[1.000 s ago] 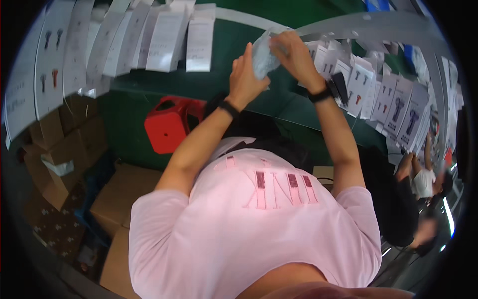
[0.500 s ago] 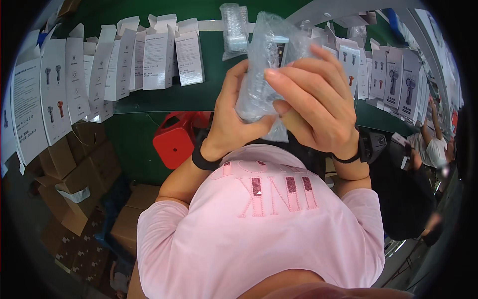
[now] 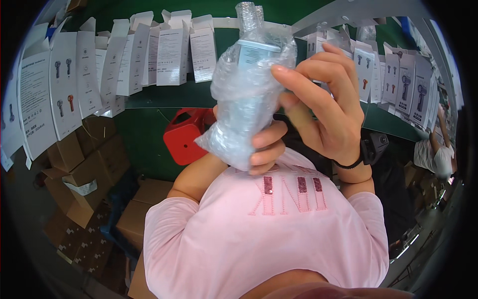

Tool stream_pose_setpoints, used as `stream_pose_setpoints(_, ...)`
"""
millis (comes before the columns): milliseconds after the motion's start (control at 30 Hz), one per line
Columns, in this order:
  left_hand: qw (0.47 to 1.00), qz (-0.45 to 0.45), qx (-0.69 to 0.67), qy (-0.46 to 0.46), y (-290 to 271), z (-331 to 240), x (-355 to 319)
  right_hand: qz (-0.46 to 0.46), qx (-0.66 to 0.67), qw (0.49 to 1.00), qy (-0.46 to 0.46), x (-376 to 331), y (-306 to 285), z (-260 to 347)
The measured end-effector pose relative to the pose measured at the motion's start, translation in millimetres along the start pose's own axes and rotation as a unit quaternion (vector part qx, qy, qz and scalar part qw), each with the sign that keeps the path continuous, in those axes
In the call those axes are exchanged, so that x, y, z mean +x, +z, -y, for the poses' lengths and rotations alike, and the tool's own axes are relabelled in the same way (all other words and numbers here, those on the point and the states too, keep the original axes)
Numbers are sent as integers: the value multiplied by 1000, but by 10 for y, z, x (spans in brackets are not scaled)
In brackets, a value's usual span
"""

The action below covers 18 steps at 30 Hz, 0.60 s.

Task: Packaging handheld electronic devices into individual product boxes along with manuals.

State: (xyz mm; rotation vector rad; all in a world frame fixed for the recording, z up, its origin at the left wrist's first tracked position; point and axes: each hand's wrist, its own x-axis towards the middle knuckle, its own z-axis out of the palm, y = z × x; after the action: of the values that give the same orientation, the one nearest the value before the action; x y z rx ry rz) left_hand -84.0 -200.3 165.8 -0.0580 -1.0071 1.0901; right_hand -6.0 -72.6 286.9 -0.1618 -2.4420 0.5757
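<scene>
In front of my chest, a clear bubble-wrap bag (image 3: 231, 117) stands tilted with a pale blue boxy item (image 3: 256, 56) inside. The item's top end shows near the bag's upper part; the rest is blurred by the wrap. My left hand (image 3: 269, 145) is wrapped round the lower part of the bag from behind, with several fingertips showing on its right side. Beside the bag's right edge, my right hand (image 3: 331, 112) has its fingers apart and bent. Its index fingertip overlaps the wrap; whether it touches cannot be told. The thumb is smeared by motion.
Printed white cartons with raised flaps (image 3: 172, 55) line the green table (image 3: 164, 99) at left; more white cartons (image 3: 406, 82) stand at right. Another bubble-wrapped piece (image 3: 247, 17) lies beyond the bag. A red stool (image 3: 181, 142) and brown cardboard boxes (image 3: 144, 204) are below.
The bag has turned, bringing the pale blue item's top into view. My left hand has shifted down and behind it. My right hand has moved off to the bag's right side.
</scene>
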Motion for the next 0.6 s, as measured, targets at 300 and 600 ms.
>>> stream_pose_setpoints(300,989,104,-41,-102,-85,-170,121,-4,24,998,-64,137,82,4)
stream_pose_setpoints(600,973,134,-108,-153,-132,-134,137,-75,387,906,152,-35,406,-117)
